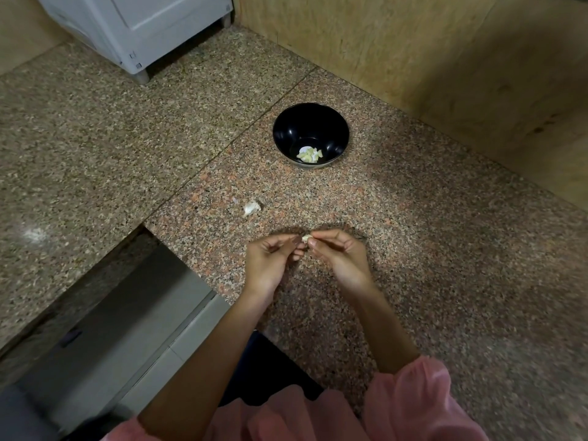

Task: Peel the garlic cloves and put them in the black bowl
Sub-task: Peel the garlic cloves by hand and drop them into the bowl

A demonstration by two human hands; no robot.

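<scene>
- Left hand [273, 259] and right hand [340, 259] meet fingertip to fingertip, on the near side of the black bowl [305, 122] and well apart from it.
- Both hands have their fingers curled and pinch one small garlic clove [306, 238] between them. The clove is pale and mostly covered by the fingertips.
- Left hand: palm turned up, thumb and forefinger on the clove's left end.
- Right hand: thumb and forefinger on the clove's right end, remaining fingers folded under.
- Hands and clove are held just above the granite counter [413, 233]; their shadow falls on the stone toward the bowl.
- Black bowl stands upright on the counter. Several peeled cloves [310, 155] lie on its bottom, at the side nearest the person.
- One white garlic piece [252, 208], still in its skin, lies on the counter between bowl and hands, left of the bowl.
- Small skin scrap [235, 200] lies just left of that piece.
- White appliance [136, 30] stands far behind and left of the bowl.
- Wooden panel [413, 52] rises behind and right of the bowl.
- Pink sleeves [413, 393] cover the upper arms; the forearms are bare.
</scene>
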